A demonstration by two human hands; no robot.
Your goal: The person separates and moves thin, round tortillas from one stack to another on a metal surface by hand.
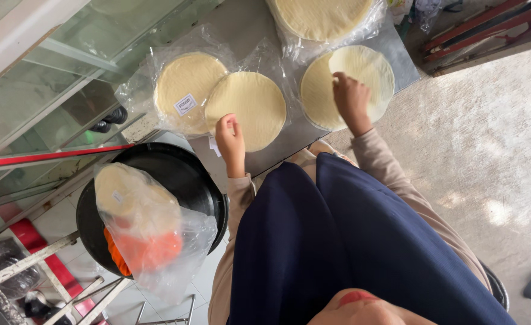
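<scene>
Here, seen from above, your left hand [230, 139] rests with curled fingers on the near edge of a bare round flatbread sheet [247, 109] lying on the grey steel counter [289, 137]; whether the fingers pinch the rim or merely press it cannot be told. Your right hand [349, 99], well apart from the left, sits on a second stack of pale round sheets [346, 84], its fingertips bent down onto the top sheet, which looks partly lifted or shifted across the one beneath.

Just beyond your left hand, touching the bare sheet, a bagged stack of sheets [187, 90] in clear plastic carries a small white label. Beyond your right hand, another bagged stack [322, 17] lies at the counter's far edge.

Below and outward of your left hand, a black round pan [184, 174] stands on a white metal frame [34, 260], with a clear plastic bag [148, 225] draped over it, holding a pale sheet and something orange. A glass cabinet [67, 78] with a red rail stands beyond the pan. Dark blue fabric [337, 241] covers your lap beneath both wrists.
</scene>
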